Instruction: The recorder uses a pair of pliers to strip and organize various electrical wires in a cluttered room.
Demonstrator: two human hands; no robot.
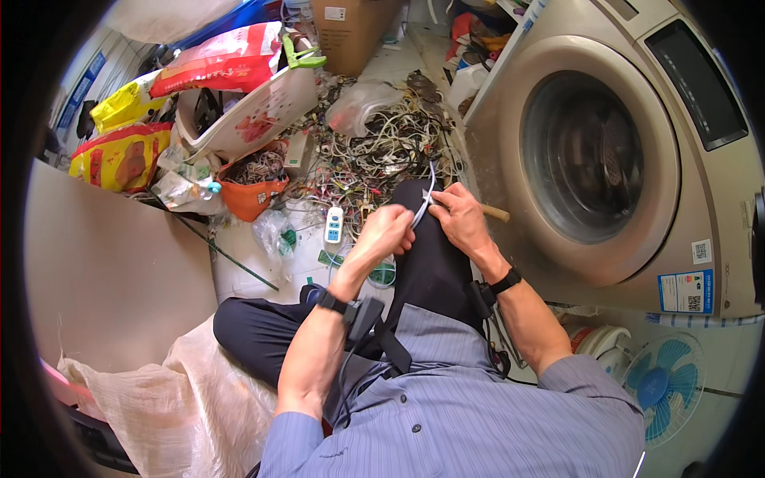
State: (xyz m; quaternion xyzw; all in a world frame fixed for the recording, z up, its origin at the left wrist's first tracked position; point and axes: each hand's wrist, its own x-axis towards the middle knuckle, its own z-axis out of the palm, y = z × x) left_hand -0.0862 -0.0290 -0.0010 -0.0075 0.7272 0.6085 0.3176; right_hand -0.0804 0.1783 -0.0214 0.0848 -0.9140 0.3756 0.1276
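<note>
My left hand (pixel 388 230) is closed on a light grey-white cable (pixel 421 210) above my raised knee. Close by on the right, my right hand (pixel 457 215) pinches a small silvery metal piece, perhaps a blade, against the same cable; its exact shape is hidden by the fingers. The cable's upper part runs up past the knee towards a large tangled heap of cables (pixel 388 140) on the floor. A wooden stick or handle (pixel 495 213) pokes out beyond my right hand. A white power strip (pixel 334 225) lies on the tiles left of the knee.
A front-loading washing machine (pixel 675 179) stands close on the right, a fan (pixel 660 385) below it. An orange bag (pixel 254 200) of wires, a white tub (pixel 257 122) and a cardboard box (pixel 352 36) stand ahead. A woven sack (pixel 185 406) lies at the lower left.
</note>
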